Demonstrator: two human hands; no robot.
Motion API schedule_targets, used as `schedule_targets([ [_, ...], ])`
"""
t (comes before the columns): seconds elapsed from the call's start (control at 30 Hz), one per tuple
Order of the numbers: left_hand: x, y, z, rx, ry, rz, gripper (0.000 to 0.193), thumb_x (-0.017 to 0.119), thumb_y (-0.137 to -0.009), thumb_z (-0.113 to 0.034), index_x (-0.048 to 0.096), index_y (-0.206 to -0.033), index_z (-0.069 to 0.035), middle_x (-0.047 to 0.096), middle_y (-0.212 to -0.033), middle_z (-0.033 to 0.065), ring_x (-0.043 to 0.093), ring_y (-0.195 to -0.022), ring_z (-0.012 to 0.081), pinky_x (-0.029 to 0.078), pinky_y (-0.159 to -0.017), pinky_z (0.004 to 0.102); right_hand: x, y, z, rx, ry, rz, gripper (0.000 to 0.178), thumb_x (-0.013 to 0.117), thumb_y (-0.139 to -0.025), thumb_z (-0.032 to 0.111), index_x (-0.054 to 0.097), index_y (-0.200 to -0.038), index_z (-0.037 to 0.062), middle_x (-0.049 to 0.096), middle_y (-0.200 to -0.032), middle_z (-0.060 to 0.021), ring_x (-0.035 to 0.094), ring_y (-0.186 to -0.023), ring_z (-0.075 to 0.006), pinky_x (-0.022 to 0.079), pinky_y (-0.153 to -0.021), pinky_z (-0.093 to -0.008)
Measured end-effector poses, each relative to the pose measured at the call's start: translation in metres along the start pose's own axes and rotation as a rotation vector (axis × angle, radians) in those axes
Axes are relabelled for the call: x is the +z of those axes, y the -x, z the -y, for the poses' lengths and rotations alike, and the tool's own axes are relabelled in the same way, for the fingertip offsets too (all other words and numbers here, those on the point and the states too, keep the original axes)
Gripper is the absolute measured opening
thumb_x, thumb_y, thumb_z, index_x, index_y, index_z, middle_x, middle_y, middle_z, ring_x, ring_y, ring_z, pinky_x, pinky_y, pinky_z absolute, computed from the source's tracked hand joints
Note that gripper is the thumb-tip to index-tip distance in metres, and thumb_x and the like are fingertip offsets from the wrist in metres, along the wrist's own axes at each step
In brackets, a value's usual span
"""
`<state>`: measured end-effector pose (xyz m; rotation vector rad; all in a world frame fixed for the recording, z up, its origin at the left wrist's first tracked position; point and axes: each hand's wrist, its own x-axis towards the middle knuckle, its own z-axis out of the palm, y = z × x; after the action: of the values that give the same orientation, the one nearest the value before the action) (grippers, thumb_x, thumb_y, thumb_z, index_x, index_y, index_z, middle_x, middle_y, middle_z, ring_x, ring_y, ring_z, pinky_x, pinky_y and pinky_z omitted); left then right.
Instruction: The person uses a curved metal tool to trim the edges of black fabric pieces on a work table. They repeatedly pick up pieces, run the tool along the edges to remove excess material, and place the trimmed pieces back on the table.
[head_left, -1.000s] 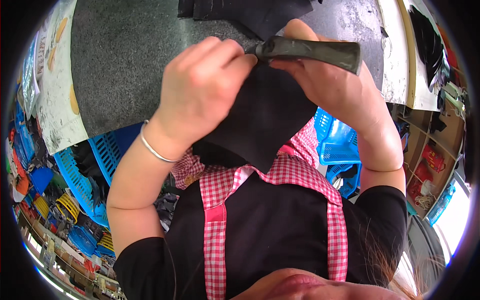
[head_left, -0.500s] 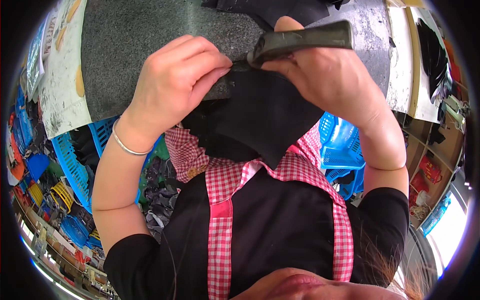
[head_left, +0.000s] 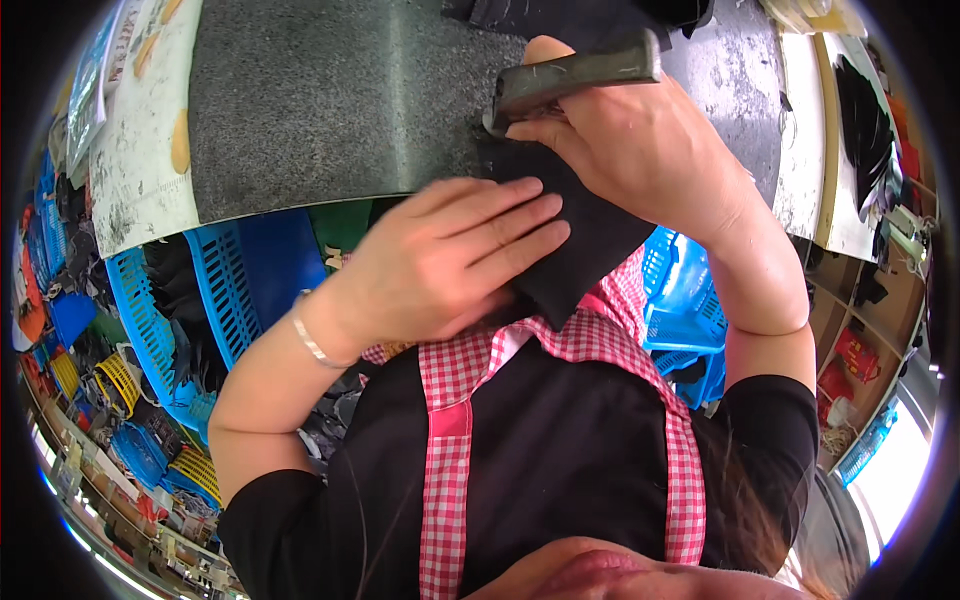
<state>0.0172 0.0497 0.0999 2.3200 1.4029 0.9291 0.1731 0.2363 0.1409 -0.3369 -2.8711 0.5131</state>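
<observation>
Hammer gripped over a limp black sheet

Nearest, a red-and-white gingham apron (head_left: 445, 500) crosses a smooth black shirt (head_left: 570, 440); beyond it, slatted plastic crates stand below the table edge, a blue crate (head_left: 222, 280) on the left, a glossier blue basket (head_left: 685, 290) on the right; the left hand (head_left: 455, 255), slightly blurred and ringed by a thin silvery bracelet (head_left: 312, 342), spreads its long fingers flat over the black sheet (head_left: 592, 235), grasping nothing, though whether it presses down one cannot tell; the sheet, matte, flexible and pointed at its near corner, hangs over the table's near edge; farther on, the right hand (head_left: 640, 150) is clenched round a dark, scuffed, hammer-like tool (head_left: 575, 82), its blunt left end by the sheet's far edge; under this spreads a grainy charcoal worktop (head_left: 290, 110), curved by the lens; farthest, more thin black pieces (head_left: 560, 15) lie overlapped.
</observation>
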Motion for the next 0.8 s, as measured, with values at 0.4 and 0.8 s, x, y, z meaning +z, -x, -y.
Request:
schedule_targets([
  [0.4, 0.009, 0.041, 0.002, -0.128, 0.157, 0.367, 0.062, 0.058, -0.072, 0.011, 0.077, -0.129, -0.001, 0.077, -0.133, 0.0188, 0.071, -0.132, 0.0380, 0.057, -0.112, 0.0470, -0.010, 0.049, 0.019, 0.029, -0.142, 0.248, 0.026, 0.076, -0.100, 0.029, 0.064, -0.111, 0.0088, 0.071, -0.072, -0.0139, 0.075, -0.068, -0.0374, 0.058, -0.060, -0.0485],
  [0.8, -0.001, -0.104, 0.099, -0.615, 0.217, -0.643, 0.041, 0.091, -0.088, -0.011, 0.058, -0.109, 0.002, 0.072, -0.094, 0.0113, 0.069, -0.082, 0.0212, 0.057, -0.077, 0.0334, -0.012, 0.071, 0.012, 0.191, -0.354, 0.256, 0.027, 0.082, -0.096, 0.023, 0.065, -0.111, 0.0080, 0.069, -0.078, -0.0140, 0.072, -0.072, -0.0372, 0.056, -0.064, -0.0470],
])
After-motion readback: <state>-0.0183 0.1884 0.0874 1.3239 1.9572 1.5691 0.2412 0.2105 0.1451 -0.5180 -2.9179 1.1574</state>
